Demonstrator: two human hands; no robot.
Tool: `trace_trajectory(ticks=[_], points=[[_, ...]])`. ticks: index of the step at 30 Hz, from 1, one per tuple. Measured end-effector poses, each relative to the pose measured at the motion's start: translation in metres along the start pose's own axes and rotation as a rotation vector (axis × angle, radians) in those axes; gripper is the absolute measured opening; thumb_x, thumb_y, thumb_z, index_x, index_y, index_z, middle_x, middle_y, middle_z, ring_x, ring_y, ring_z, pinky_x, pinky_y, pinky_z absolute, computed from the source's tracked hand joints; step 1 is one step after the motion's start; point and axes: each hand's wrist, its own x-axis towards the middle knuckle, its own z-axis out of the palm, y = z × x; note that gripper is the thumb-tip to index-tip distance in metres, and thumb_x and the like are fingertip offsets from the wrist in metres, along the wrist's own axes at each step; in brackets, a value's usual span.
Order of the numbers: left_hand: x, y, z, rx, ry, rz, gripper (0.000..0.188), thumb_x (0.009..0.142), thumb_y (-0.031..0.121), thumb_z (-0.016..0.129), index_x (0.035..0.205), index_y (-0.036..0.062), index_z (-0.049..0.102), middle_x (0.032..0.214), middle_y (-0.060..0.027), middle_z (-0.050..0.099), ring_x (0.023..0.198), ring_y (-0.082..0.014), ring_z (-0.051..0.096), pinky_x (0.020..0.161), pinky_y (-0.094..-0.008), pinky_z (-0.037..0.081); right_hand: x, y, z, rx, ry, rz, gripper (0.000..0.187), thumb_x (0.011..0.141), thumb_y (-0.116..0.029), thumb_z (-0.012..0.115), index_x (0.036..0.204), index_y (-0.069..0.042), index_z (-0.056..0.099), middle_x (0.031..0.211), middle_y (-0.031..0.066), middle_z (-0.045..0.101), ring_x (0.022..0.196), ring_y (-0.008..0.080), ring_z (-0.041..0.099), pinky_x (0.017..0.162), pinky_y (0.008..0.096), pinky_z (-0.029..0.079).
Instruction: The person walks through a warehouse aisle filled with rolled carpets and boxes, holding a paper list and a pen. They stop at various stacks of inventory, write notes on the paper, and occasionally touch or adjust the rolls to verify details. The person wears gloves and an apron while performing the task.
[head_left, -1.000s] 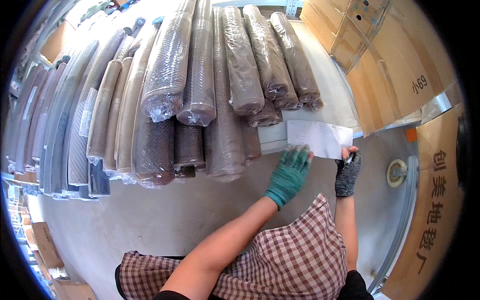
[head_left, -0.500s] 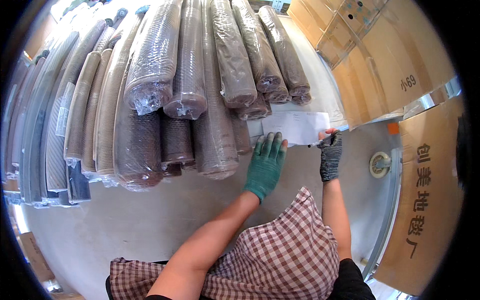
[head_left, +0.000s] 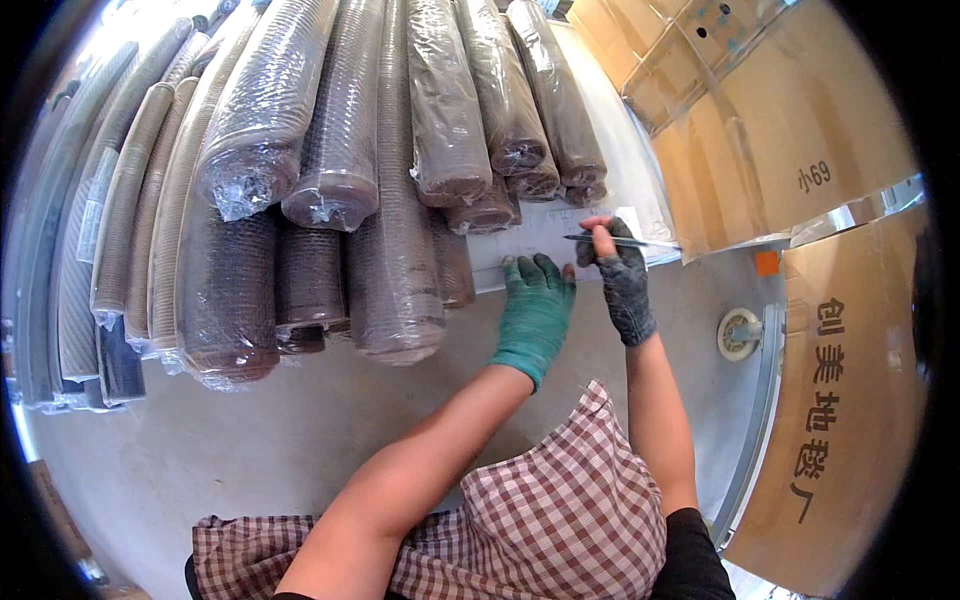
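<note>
My right hand (head_left: 624, 285), in a dark grey glove with bare fingertips, is closed around a slim dark pen (head_left: 656, 243). The pen lies nearly level above a white sheet of paper (head_left: 525, 240), its tip pointing left. On the near edge of that sheet rests my left hand (head_left: 530, 315) in a green glove, fingers stretched out and holding nothing. Faint marks show on the paper, too small to make out. Just beyond it are the ends of plastic-wrapped brown rolls (head_left: 450, 120), stacked side by side.
More grey and beige rolls (head_left: 125, 220) fill the left side. Large cardboard sheets (head_left: 790, 140) stand at the right, with another brown carton panel (head_left: 850, 400) nearer me. A pale caster wheel (head_left: 737, 335) sits beside a metal rail (head_left: 758, 430). A checked cloth (head_left: 560, 490) covers my front.
My right hand has moved left from the paper's right edge to over the sheet, and the pen now shows clearly in it. The left hand stays on the near edge. The view has shifted slightly.
</note>
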Motion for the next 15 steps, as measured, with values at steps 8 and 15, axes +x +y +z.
trace_trajectory(ticks=[8, 15], points=[[0.004, 0.011, 0.01, 0.038, 0.01, -0.013, 0.047, 0.085, 0.018, 0.045, 0.13, 0.0042, 0.045, 0.128, -0.0232, 0.045, 0.115, -0.0391, 0.043, 0.101, -0.0578, 0.025, 0.011, 0.041, -0.019, -0.211, 0.069, -0.09, 0.009, 0.089, -0.013, 0.058, 0.091, -0.006, 0.054, 0.08, -0.0024, 0.052, 0.076, 0.0067, 0.047, 0.071, 0.0212, 0.041], [0.011, 0.029, 0.018, 0.143, -0.05, 0.047, 0.05, 0.082, 0.017, 0.047, 0.126, -0.0068, 0.045, 0.133, -0.0252, 0.042, 0.114, -0.0411, 0.046, 0.103, -0.0547, 0.026, 0.013, 0.042, -0.017, -0.3, 0.036, -0.152, 0.01, 0.088, -0.013, 0.058, 0.094, -0.004, 0.056, 0.084, -0.0007, 0.057, 0.078, 0.0076, 0.051, 0.072, 0.0227, 0.043]])
